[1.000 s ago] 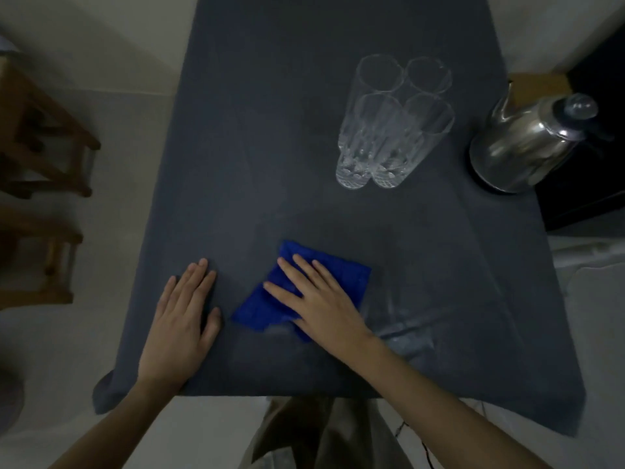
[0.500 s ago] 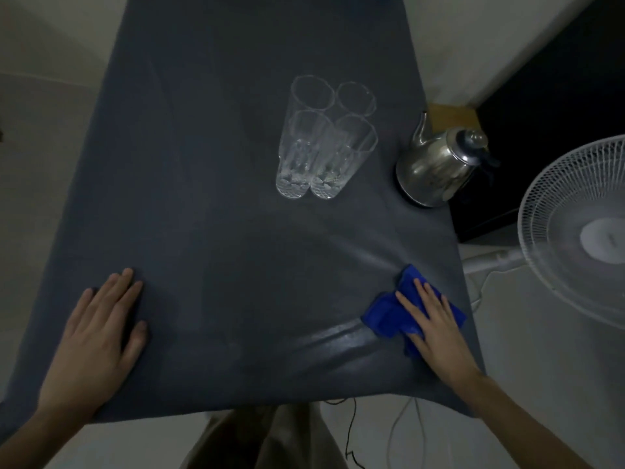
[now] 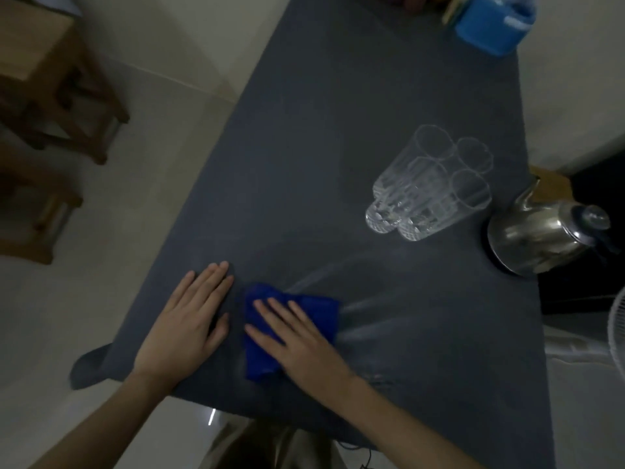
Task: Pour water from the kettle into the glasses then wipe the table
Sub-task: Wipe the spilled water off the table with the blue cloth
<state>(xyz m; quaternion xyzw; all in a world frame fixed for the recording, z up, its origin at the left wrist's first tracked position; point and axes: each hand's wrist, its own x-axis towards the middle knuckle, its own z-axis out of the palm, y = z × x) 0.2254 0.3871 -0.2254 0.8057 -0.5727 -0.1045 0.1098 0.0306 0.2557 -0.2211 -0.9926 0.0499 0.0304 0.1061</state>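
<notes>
A blue cloth (image 3: pixel 321 313) lies near the front edge of the dark grey table (image 3: pixel 338 113). My right hand (image 3: pixel 297 340) presses flat on the cloth, fingers spread. My left hand (image 3: pixel 189 323) rests flat on the bare tabletop just left of the cloth, holding nothing. Wet streaks run to the right of the cloth. Several clear glasses (image 3: pixel 429 187) stand clustered together toward the right. A steel kettle (image 3: pixel 537 235) sits at the right edge, beside the glasses.
A blue container (image 3: pixel 490 22) stands at the table's far right corner. Wooden stools (image 3: pixel 44 79) are on the floor to the left. A white fan (image 3: pixel 617 330) shows partly at the right edge.
My right hand has slid the cloth from the table's right front corner back to the left, next to my left hand. The view has swung left.
</notes>
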